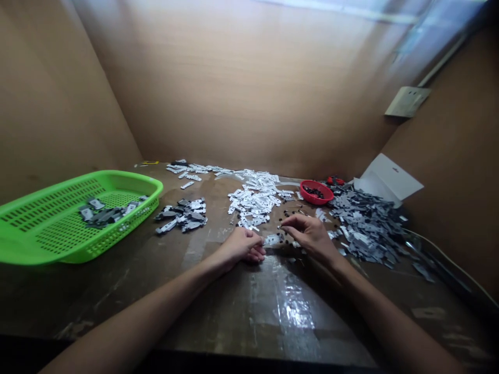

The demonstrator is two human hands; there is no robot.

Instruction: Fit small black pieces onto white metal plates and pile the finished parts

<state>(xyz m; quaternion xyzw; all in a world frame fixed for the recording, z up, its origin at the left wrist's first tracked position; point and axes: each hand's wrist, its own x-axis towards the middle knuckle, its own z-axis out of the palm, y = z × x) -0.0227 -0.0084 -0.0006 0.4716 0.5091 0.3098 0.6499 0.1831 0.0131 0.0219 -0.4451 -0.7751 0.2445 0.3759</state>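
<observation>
My left hand (246,245) is closed, with thumb and fingers pinching the near end of a flat pale plate (273,239) low over the table. Just to its right, my right hand (307,232) has its thumb and forefinger pressed together above the plate. At those fingertips is a tiny item, too small to name. Small black round pieces (287,213) lie scattered around the right hand. Behind the hands spreads a heap of flat white plates (253,200) with holes.
A green perforated basket (150,195) at left holds several grey-and-white pieces. Similar pieces form a pile (183,215) beside it. Toward the right are a red bowl (326,198) of small dark pieces, a large heap of grey parts (366,223) and a white card (390,179). Wooden panels enclose the table.
</observation>
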